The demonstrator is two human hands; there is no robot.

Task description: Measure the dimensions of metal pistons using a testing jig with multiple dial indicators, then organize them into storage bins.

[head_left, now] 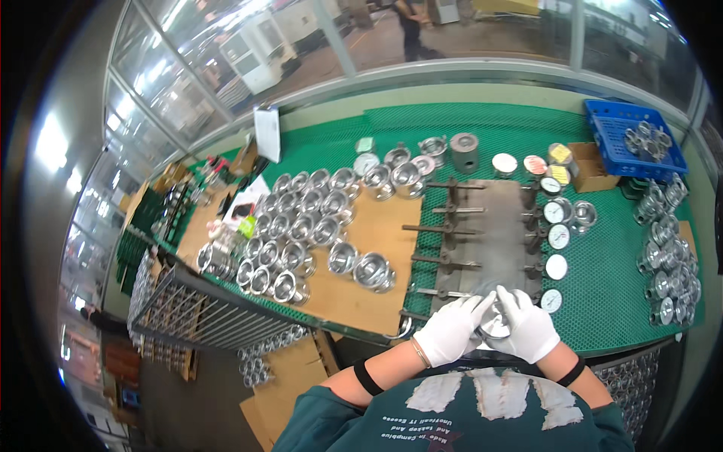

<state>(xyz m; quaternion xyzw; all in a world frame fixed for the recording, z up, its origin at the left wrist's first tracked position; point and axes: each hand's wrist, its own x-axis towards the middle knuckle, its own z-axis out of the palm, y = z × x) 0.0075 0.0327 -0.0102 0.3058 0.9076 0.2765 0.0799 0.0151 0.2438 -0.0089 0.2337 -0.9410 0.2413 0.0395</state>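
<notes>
My left hand [447, 331] and my right hand [533, 333], both in white gloves, are closed around a shiny round metal part [495, 322]. They hold it between them at the front edge of the bench, just in front of a grey metal plate [497, 241]. Its lower side is hidden by my fingers. Gauge fixtures with rods [449, 232] line the plate's left side. Along its right side stand several dial gauges with round white faces [559, 236]; the closest dial gauge [551, 301] is near my right hand.
Rows of shiny metal cups [303, 226] stand on brown cardboard [388, 226] to the left. Stacked metal parts [667, 275] line the right edge. A blue crate [625, 151] and a cardboard box [593, 169] are at the back right. A wire rack [203, 305] stands left of the bench.
</notes>
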